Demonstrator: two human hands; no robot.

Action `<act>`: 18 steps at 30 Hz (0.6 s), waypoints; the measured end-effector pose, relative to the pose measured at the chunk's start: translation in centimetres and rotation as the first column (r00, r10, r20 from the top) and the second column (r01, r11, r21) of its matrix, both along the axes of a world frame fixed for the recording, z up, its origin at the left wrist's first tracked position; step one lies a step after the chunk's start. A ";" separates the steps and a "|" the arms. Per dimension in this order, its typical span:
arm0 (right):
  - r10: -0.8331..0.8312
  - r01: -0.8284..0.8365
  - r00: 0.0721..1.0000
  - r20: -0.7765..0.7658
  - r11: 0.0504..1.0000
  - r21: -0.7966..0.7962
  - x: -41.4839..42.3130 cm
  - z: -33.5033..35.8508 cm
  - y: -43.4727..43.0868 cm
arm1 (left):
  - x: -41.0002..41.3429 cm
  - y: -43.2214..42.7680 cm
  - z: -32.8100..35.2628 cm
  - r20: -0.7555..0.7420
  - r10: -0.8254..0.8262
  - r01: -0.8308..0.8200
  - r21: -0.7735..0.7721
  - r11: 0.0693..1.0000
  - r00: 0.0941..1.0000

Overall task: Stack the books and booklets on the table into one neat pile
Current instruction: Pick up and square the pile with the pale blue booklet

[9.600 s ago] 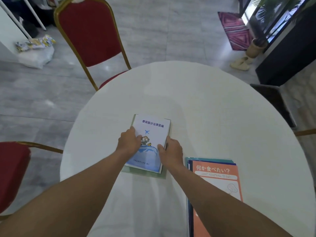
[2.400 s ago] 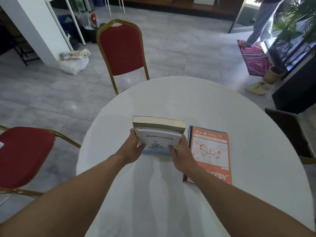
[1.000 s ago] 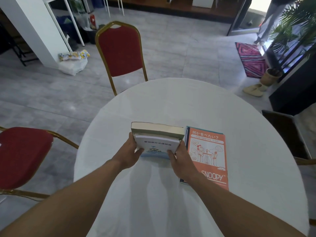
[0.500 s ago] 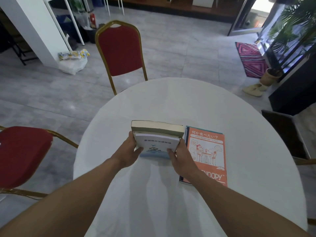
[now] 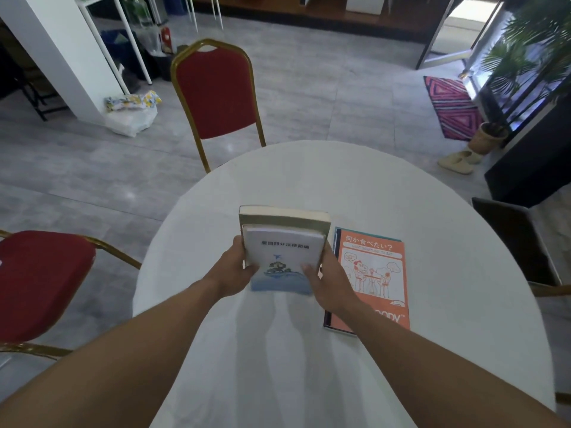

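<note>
Both my hands hold a small pair of books tilted up above the white round table (image 5: 309, 180). In front is a white booklet (image 5: 282, 257) with a blue picture on its cover; behind it stands a thicker olive-edged book (image 5: 284, 217). My left hand (image 5: 238, 267) grips their left side and my right hand (image 5: 327, 276) grips their right side. Just to the right, flat on the table, lies an orange booklet (image 5: 374, 270) on top of other thin booklets, whose teal and dark edges show.
A red chair with a gold frame (image 5: 216, 94) stands at the table's far side, and another red chair (image 5: 37, 282) at the left. A dark chair (image 5: 519, 242) is at the right. Bags (image 5: 133, 115) lie on the floor.
The two held books have been lifted from lying flat and tilted up. In the last second they rose a little; the orange pile has not moved.
</note>
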State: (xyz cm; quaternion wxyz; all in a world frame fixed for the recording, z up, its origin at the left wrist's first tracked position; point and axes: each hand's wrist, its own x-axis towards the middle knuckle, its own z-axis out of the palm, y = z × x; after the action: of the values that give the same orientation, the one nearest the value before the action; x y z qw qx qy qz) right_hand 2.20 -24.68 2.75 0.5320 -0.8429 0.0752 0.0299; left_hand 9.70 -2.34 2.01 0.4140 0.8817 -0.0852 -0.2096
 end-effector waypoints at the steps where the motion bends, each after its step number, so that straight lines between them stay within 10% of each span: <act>1: -0.010 0.011 1.000 -0.017 1.000 0.019 0.3 0.0 -0.1 | 0.3 0.0 0.3 -0.037 0.017 -0.017 0.008 1.000 0.999; 8: -0.198 0.253 0.915 -0.351 0.960 0.120 1.0 -2.1 0.8 | 0.0 -1.3 0.0 -0.205 0.116 -0.106 0.060 0.993 0.972; 18: -0.248 0.185 0.825 -0.508 0.967 -0.173 -0.4 -7.5 2.3 | -3.2 -1.1 -4.7 -0.296 0.140 -0.035 0.333 0.942 0.945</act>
State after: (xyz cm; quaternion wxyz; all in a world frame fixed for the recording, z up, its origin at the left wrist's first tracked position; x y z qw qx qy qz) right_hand 1.85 -22.41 -4.71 0.4410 -0.8179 0.3145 0.1941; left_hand 6.45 -3.42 -2.71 0.2813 0.8955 0.0573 -0.3401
